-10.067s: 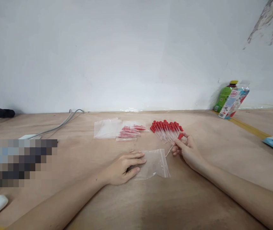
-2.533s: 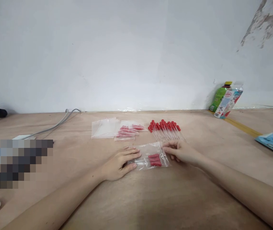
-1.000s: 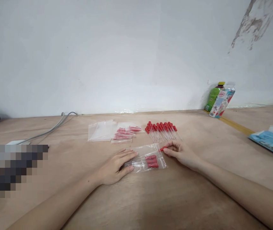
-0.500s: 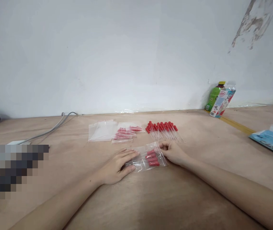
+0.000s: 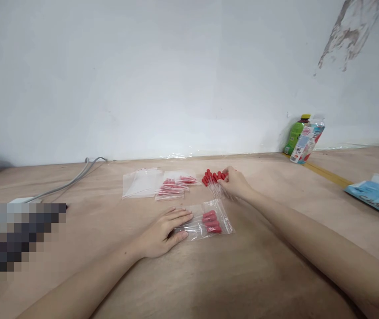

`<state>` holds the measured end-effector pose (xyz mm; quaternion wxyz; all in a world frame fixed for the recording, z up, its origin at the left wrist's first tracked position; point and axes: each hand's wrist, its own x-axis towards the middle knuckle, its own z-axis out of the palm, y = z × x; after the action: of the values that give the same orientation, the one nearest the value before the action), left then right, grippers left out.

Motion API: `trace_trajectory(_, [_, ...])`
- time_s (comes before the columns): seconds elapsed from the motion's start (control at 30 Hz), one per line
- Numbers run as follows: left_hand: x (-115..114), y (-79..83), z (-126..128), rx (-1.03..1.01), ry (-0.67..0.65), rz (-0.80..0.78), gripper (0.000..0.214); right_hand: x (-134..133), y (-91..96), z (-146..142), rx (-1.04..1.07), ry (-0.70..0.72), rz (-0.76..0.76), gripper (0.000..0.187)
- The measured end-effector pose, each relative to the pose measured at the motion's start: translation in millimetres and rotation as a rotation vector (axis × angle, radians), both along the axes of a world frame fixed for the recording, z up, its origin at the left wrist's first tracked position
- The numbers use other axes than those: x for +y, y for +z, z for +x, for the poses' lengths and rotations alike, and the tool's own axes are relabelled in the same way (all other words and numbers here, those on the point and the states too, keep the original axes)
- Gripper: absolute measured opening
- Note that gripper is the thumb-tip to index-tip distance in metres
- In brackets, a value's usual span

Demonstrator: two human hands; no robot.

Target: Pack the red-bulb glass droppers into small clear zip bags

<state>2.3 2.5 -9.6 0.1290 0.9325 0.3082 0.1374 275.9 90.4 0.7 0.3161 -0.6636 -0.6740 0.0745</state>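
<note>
My left hand lies flat with its fingers apart, pressing the left end of a clear zip bag on the table. Inside that bag are several droppers with red bulbs; their clear stems point left under my fingers. Farther back, my right hand is at a loose pile of red-bulbed droppers. Its thumb and fingers are curled in a pinch on a dropper at the pile, and the hand covers the pile's right side. How many it grips is hidden.
Left of the pile lie filled bags of red-bulbed droppers and flat clear bags. A green bottle and a carton stand by the wall. A blue packet lies right; a grey cable runs left.
My right hand has let go of the bag's right end and moved back to the loose droppers. My left hand stays on the bag.
</note>
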Motion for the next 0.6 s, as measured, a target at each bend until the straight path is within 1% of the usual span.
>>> trace_trajectory(0.13, [-1, 1.5, 1, 0.001, -0.008, 0.001, 0.043, 17, 6.3, -17, -0.117, -0.075, -0.085, 0.033])
trace_trajectory(0.3, [0, 1.1, 1, -0.016, -0.017, -0.002, 0.042, 27, 8.1, -24, -0.13, -0.113, -0.135, 0.03])
trace_trajectory(0.4, [1, 0.7, 0, -0.018, -0.02, -0.003, 0.043, 28, 10.5, -19, -0.116, -0.116, -0.144, 0.027])
trace_trajectory(0.5, [0, 0.7, -1, -0.016, -0.018, -0.009, 0.043, 24, 16.0, -10, -0.088, -0.112, -0.136, 0.018])
trace_trajectory(0.6, [0, 0.7, -1, -0.009, -0.011, -0.012, 0.043, 15, 20.3, 4, -0.046, -0.062, -0.119, 0.011])
